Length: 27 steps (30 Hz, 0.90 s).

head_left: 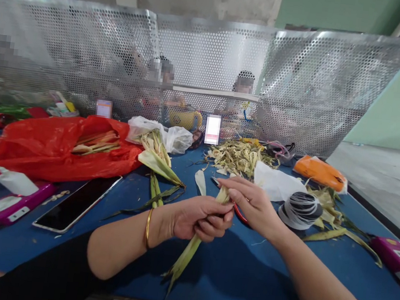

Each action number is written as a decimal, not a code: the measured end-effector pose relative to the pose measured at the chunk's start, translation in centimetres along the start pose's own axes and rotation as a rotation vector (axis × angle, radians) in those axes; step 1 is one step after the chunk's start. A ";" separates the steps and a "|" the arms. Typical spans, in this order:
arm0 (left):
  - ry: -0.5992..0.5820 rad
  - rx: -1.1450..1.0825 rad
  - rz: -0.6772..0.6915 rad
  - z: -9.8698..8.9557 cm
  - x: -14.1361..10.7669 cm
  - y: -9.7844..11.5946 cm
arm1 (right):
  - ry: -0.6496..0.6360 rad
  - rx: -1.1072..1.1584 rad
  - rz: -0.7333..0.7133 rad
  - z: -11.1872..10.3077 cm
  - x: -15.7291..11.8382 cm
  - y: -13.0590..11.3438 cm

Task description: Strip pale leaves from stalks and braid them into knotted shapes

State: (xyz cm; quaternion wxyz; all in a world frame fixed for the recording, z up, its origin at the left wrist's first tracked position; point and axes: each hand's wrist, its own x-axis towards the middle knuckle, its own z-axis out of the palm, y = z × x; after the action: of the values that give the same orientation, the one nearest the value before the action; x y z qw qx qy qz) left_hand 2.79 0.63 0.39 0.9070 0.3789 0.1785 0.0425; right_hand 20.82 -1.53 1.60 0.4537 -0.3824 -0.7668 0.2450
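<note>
A bundle of pale green corn husks (187, 255) is gripped in my left hand (204, 218), its frayed lower ends hanging toward the table's front edge. My right hand (250, 202) bends over the upper end of the bundle, its thumb and fingers closed on the husk beside my left fingers. Partly hidden under my right hand lie red-handled scissors (241, 216). A loose strip of husk (201, 182) is just beyond my hands. To the right stands a spool of white thread (300, 211).
A red plastic bag (58, 147), a phone (78, 203) and a purple power strip (14, 205) occupy the left. Husk scraps (243, 157) are heaped at the back, before a perforated metal screen (213, 39). An orange packet (321, 172) and another purple power strip (396, 259) lie right.
</note>
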 end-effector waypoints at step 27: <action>0.611 -0.074 0.383 -3.1 0.2 2.6 | 0.752 0.303 0.223 -5.1 1.4 0.8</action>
State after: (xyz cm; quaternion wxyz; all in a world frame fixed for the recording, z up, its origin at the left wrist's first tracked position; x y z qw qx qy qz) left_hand 1.98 4.56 0.12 0.8006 0.3421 0.3653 0.3294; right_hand 25.23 0.17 4.14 0.7238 -0.4549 -0.4570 0.2457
